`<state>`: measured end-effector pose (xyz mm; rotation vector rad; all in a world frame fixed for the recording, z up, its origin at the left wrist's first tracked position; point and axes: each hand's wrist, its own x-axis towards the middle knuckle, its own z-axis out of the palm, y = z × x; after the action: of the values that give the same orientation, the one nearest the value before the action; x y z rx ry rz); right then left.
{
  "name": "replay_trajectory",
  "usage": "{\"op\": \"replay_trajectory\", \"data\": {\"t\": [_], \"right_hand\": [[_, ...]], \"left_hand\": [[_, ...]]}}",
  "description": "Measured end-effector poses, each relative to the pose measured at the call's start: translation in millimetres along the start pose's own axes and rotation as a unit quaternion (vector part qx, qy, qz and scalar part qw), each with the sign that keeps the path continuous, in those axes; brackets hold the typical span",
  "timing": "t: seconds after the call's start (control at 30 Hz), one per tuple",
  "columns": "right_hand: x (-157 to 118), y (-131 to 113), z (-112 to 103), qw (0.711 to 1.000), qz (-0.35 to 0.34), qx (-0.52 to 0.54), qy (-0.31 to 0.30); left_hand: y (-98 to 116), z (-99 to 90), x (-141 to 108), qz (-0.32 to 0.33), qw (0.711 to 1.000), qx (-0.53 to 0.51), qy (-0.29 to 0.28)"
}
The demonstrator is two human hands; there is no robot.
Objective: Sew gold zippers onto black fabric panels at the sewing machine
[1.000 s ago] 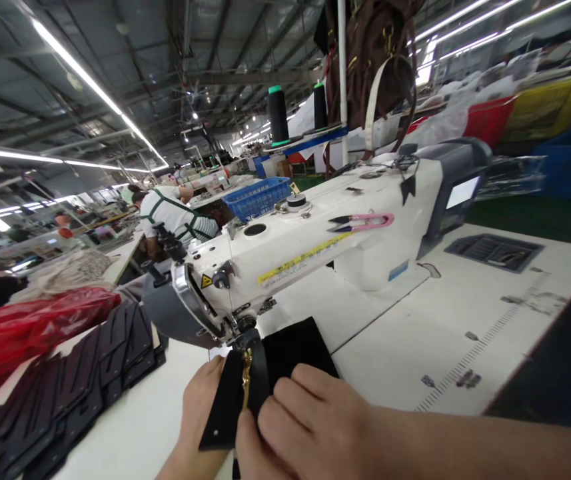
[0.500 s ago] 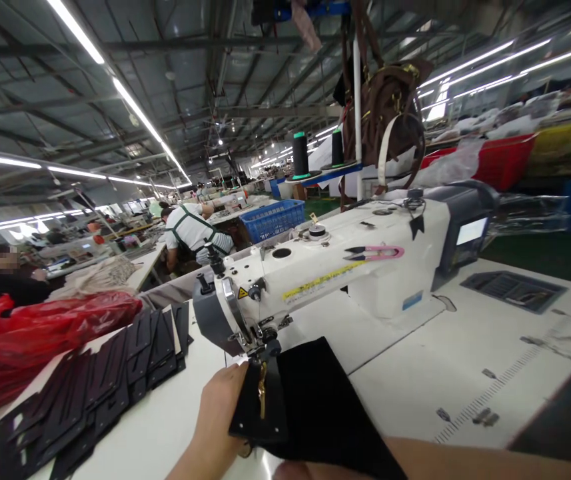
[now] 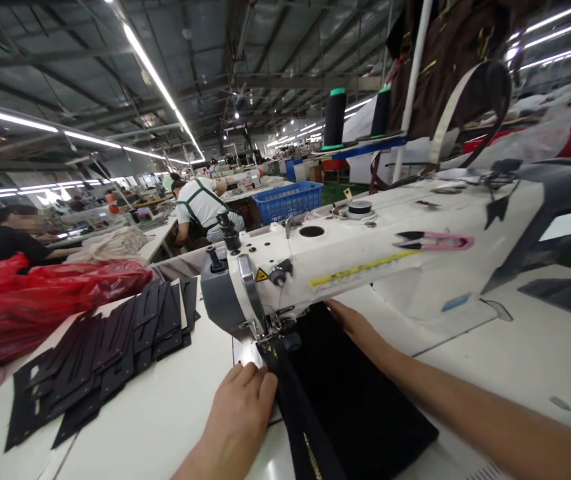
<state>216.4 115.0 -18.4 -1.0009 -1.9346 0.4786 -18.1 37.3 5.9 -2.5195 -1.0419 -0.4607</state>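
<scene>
A black panel (image 3: 360,400) lies under the sewing machine (image 3: 365,247), with a black strip (image 3: 298,413) along its left side. Gold zipper teeth show on the strip near the bottom of the view. The strip's far end runs under the presser foot (image 3: 268,340). My left hand (image 3: 245,407) has its fingers bent and closed on the strip's left edge, just in front of the foot. On the panel's far right edge, below the machine arm, my right hand (image 3: 352,323) grips the cloth. Its fingertips are partly hidden.
Overlapping dark cut pieces (image 3: 110,347) lie on the table to the left, beside a red plastic bag (image 3: 55,300). Pink-handled thread snips (image 3: 435,241) rest on the machine arm. Black thread cones (image 3: 335,120) stand behind. Other people work further back, near a blue basket (image 3: 288,202).
My right hand has moved from the near edge to the panel's far right side. The strip now extends toward me, and its gold zipper pull no longer shows by the foot. The view has shifted closer.
</scene>
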Motion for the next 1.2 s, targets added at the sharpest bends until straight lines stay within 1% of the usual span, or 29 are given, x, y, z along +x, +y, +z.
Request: {"op": "replay_trajectory", "data": {"t": [0.07, 0.13, 0.2, 0.23, 0.3, 0.37, 0.43, 0.5, 0.57, 0.6, 0.67, 0.73, 0.77, 0.8, 0.9, 1.0, 1.07, 1.13, 1.2], "right_hand": [[1, -4, -4, 0.998, 0.013, 0.056, -0.036], [3, -12, -7, 0.988, 0.027, 0.127, -0.082], [5, -20, -8, 0.979, 0.038, 0.169, -0.106], [6, -23, -9, 0.981, 0.034, 0.16, -0.104], [7, -26, -12, 0.989, 0.002, 0.113, -0.099], [7, -25, -15, 0.993, -0.032, 0.06, -0.096], [7, -21, -18, 0.994, -0.035, 0.035, -0.101], [6, -16, -21, 0.994, -0.011, 0.032, -0.102], [5, -11, -22, 0.993, 0.015, 0.035, -0.109], [6, -10, -22, 0.992, 0.038, 0.047, -0.109], [8, -7, -20, 0.982, 0.122, 0.102, -0.099], [12, -6, -18, 0.959, 0.211, 0.166, -0.088], [13, -6, -16, 0.948, 0.242, 0.188, -0.085], [15, -5, -15, 0.941, 0.259, 0.198, -0.087], [18, -4, -12, 0.93, 0.281, 0.213, -0.1], [20, -2, -12, 0.914, 0.314, 0.235, -0.107], [20, -4, -15, 0.902, 0.328, 0.25, -0.124], [19, -8, -18, 0.904, 0.316, 0.247, -0.147], [17, -13, -21, 0.925, 0.27, 0.218, -0.152]], "left_hand": [[-5, 0.6, -1, -0.053, 0.996, -0.074, 0.009], [-9, 1.8, -2, -0.1, 0.984, -0.144, 0.021], [-13, 3.1, -3, -0.116, 0.976, -0.183, 0.026], [-15, 3.4, -3, -0.113, 0.976, -0.186, 0.03], [-17, 2.5, -1, -0.089, 0.98, -0.173, 0.031], [-18, -0.1, 1, -0.051, 0.988, -0.145, 0.034], [-16, -3.6, 5, -0.009, 0.993, -0.112, 0.03], [-10, -6.4, 8, 0.022, 0.997, -0.074, 0.019], [-4, -6.8, 9, 0.035, 0.999, -0.027, 0.002], [-1, -5.9, 8, 0.035, 0.999, -0.002, -0.004], [4, -2.4, 6, 0.028, 0.999, 0.038, 0.004], [6, 1.7, 2, 0.023, 0.999, 0.045, 0.017], [6, 3.2, 0, 0.022, 0.999, 0.038, 0.02], [5, 4.2, -1, 0.02, 0.999, 0.027, 0.017], [4, 4.4, -3, 0.014, 1.0, 0.005, -0.004], [5, 3.2, -2, 0.007, 1.0, 0.007, 0.004], [5, 1.9, -1, 0.003, 1.0, 0.005, 0.008], [5, -0.6, 1, -0.001, 1.0, -0.006, 0.005], [4, -4.4, 3, 0.005, 1.0, -0.012, -0.006]]}}
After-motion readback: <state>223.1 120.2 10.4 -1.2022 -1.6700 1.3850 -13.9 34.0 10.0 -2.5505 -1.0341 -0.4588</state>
